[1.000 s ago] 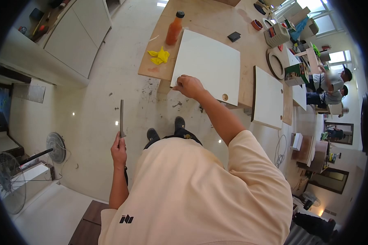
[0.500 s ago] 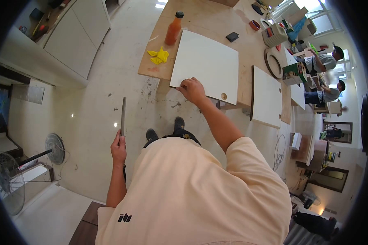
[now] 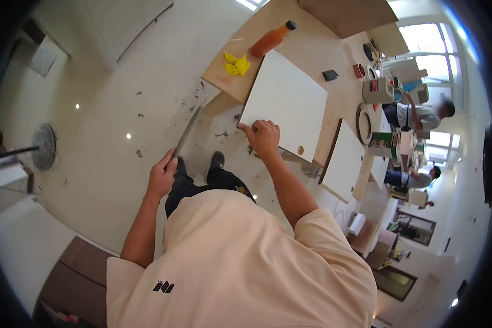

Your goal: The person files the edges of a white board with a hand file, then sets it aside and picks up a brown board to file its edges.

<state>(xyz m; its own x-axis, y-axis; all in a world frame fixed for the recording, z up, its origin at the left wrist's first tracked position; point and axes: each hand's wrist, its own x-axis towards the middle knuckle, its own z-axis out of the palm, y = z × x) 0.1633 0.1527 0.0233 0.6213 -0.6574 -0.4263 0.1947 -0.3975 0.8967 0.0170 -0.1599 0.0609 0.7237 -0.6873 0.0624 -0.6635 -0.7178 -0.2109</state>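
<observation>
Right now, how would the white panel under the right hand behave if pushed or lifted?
The white panel lies flat with straight edges, so it is probably stiff. Its smooth face on the bare workbench suggests it would slide. Its near edge by the right hand seems to overhang, so it might tip.

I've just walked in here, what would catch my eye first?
The big white board on the wooden workbench stands out first, the person's right hand gripping its near edge. The left hand holds a long metal file above the floor, and an orange bottle sits beyond the board.
</observation>
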